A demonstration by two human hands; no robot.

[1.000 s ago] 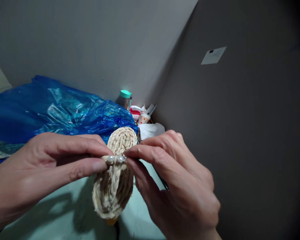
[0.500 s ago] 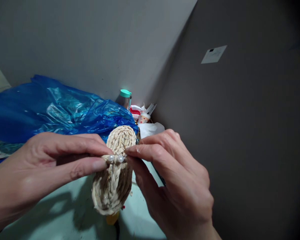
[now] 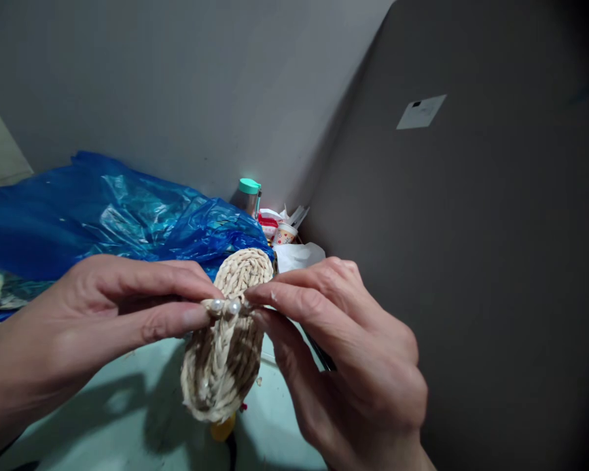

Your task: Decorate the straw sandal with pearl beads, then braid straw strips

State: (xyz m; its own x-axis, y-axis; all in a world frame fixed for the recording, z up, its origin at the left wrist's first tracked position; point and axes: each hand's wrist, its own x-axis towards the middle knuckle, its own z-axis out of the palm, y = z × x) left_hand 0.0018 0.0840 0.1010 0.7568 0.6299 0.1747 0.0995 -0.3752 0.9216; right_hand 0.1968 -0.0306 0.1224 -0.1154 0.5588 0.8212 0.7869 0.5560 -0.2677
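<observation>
A small slipper of pale braided straw (image 3: 244,269) hangs tilted between my hands, its round sole end pointing away from me. Several white pearl beads (image 3: 233,307) sit in a row on the narrow braided band across its middle. My left hand (image 3: 103,314) pinches the left end of that band between thumb and forefinger. On the other side, the thumb and forefinger of my right hand (image 3: 353,353) are closed on the band's right end, touching the beads; the fingertips partly hide what lies between them.
A crumpled blue plastic bag (image 3: 142,216) lies at the back left. Behind it stand a bottle with a teal lid (image 3: 249,186) and a patterned paper cup (image 3: 285,234). Something yellow with a black cord (image 3: 222,428) rests on the pale green table (image 3: 177,438). A grey wall (image 3: 471,229) rises on the right.
The view has shifted slightly. The slipper has tilted a little, and the beaded band sits slightly higher in view. Both hands keep their pinch.
</observation>
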